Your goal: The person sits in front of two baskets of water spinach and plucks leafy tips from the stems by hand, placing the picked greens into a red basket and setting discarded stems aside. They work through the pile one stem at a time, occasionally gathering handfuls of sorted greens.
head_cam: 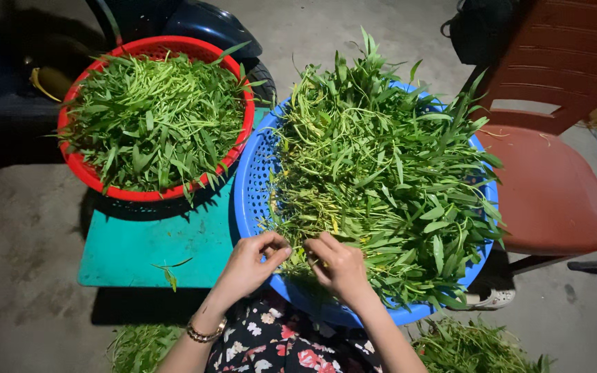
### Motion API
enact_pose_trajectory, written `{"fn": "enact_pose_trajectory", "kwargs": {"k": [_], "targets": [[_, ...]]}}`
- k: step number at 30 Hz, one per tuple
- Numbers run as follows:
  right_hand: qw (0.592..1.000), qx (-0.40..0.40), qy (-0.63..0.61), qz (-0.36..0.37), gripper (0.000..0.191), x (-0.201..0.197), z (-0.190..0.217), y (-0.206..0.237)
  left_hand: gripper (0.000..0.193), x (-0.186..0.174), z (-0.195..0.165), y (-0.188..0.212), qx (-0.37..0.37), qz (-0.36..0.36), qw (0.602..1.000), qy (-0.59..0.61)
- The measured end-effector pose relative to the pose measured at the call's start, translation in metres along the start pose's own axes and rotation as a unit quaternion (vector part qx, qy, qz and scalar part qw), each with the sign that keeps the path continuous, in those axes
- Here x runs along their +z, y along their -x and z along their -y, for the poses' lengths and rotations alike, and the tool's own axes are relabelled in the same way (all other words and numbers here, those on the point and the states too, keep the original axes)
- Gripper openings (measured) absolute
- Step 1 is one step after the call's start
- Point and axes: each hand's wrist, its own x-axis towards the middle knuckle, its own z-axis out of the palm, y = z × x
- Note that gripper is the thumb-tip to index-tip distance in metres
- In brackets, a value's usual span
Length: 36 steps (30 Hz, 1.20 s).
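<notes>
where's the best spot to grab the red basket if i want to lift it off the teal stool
Probably by the red basket's bare rim, one hand on each opposite side, coming from outside and below the lip. The greens are heaped above the rim and spill over it, so reaching in from above would crush them.

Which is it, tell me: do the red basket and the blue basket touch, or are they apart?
Cannot tell. In the head view the red basket and the blue basket come very close at their rims, but overhanging green stalks and shadow hide whether the plastic meets.
</notes>
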Motion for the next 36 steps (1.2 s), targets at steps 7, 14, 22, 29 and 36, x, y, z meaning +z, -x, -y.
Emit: {"fn": "enact_pose_trajectory", "kwargs": {"k": [7,14,22,29,36], "targets": [[0.663,0.332,-0.665,-0.086,0.014,0.003,-0.051,0.016,0.023,-0.053,-0.002,0.045,0.057,-0.08,0.98,-0.173],[0.499,0.319,-0.804,-0.057,0.02,0.016,-0.064,0.035,0.025,-0.081,-0.005,0.068,-0.024,-0.112,0.944,-0.31],[0.54,0.276,-0.795,-0.018,0.019,0.018,-0.053,0.043,0.022,0.026,-0.032,-0.002,0.143,0.055,0.988,-0.021],[0.568,0.333,-0.751,-0.042,0.02,0.012,-0.043,0.055,0.017,0.045,-0.028,-0.006,0.112,0.076,0.99,0.045],[0.518,0.331,-0.782,-0.099,0.02,0.01,-0.043,0.062,0.013,0.043,-0.023,-0.004,0.12,-0.007,0.993,0.0]]}}
